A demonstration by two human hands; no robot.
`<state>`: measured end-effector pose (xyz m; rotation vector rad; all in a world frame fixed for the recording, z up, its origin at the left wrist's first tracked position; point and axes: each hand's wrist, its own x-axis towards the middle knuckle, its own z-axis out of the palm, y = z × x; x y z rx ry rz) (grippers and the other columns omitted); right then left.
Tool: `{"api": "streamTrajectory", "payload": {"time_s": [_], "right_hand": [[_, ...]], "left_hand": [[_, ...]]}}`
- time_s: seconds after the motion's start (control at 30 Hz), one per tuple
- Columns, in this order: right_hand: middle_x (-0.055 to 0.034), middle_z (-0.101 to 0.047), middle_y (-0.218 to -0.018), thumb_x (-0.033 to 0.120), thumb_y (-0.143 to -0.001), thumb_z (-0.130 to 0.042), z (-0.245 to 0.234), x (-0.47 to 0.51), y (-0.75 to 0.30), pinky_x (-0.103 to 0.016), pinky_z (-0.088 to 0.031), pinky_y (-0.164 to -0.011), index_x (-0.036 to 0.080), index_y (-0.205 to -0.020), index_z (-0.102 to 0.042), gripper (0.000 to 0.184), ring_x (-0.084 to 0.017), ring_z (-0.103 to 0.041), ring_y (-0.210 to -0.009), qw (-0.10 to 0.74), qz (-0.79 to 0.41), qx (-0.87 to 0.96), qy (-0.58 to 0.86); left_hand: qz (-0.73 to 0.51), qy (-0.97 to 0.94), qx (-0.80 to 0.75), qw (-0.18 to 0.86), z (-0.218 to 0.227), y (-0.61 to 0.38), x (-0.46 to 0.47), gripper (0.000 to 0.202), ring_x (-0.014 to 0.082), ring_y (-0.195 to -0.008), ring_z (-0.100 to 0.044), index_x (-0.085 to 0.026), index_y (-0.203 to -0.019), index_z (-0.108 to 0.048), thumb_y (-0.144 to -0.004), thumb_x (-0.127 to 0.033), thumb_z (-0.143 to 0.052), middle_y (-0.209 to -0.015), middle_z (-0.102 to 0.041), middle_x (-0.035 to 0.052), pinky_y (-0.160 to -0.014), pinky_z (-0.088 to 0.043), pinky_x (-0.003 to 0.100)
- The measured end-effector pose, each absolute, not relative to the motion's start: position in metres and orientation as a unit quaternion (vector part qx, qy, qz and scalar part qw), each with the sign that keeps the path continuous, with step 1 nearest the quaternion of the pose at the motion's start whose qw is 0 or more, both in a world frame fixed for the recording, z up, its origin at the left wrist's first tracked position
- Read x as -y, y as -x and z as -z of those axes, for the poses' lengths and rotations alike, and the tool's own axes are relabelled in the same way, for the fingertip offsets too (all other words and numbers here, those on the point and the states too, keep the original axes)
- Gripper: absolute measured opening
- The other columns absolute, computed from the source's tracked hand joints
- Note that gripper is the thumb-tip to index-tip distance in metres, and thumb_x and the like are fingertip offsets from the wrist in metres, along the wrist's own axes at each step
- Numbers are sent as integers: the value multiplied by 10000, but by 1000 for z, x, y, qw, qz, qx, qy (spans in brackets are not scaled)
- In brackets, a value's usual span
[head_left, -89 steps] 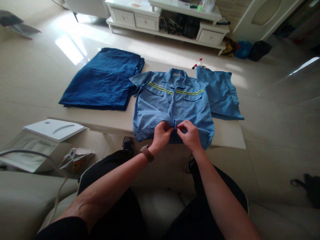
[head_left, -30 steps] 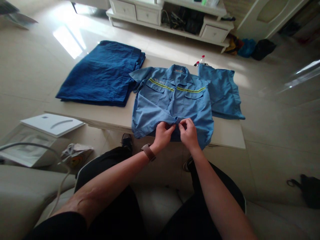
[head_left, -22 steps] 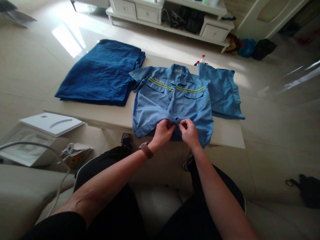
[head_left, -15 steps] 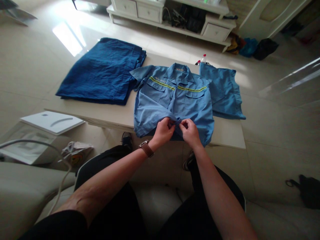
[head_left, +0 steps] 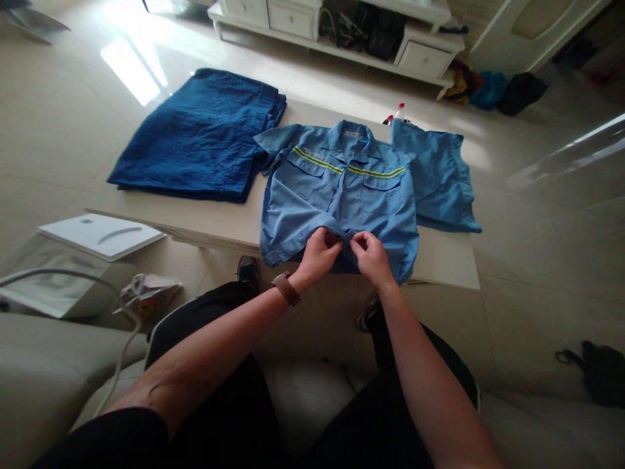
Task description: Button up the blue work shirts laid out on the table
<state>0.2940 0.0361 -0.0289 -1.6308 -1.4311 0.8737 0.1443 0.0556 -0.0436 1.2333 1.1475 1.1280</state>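
Our left hand [head_left: 319, 254] and right hand [head_left: 374, 257] both pinch the lower front edge of the light-blue short-sleeved cloth shirt [head_left: 293, 225], fingertips nearly meeting; what sits between them is too small to tell. The shirt lies collar away from us on the cream oblong table [head_left: 446, 260], between the folded dark-blue cloth garment [head_left: 195, 140] and the folded light-blue cloth garment [head_left: 439, 176]. Since half a second ago our grip has hardly shifted, only our view has tilted slightly, so we judge the work at this one spot is unfinished
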Motion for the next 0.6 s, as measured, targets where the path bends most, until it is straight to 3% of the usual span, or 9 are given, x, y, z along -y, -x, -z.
{"api": "streamTrajectory", "payload": {"time_s": [0.17,0.37,0.6], "right_hand": [[-55,-649,-885,421,-829,-592,25,-35,-294,-344,-489,-800,205,-864,-611,220,-205,-605,-825,403,-349,580,616],[-42,-629,-836,435,-818,-631,22,-34,-294,-332,-488,-763,205,-817,-605,232,-195,-592,-783,393,-328,592,622],[-33,-604,-815,399,-841,-592,18,-34,-293,-329,-452,-751,215,-768,-568,199,-190,-561,-772,384,-300,605,630]], "left_hand": [[-481,-455,-470,583,46,-145,-59,198,136,-755,-659,-175,-881,-555,-755,-60,-655,-834,-687,7,-717,-508,253],[-489,-487,-464,556,46,-144,-57,200,117,-714,-619,-174,-857,-556,-742,-55,-669,-798,-652,-10,-680,-476,234],[-485,-472,-461,573,37,-144,-54,245,136,-726,-645,-176,-832,-546,-754,-148,-776,-774,-652,-3,-673,-499,244]]}}
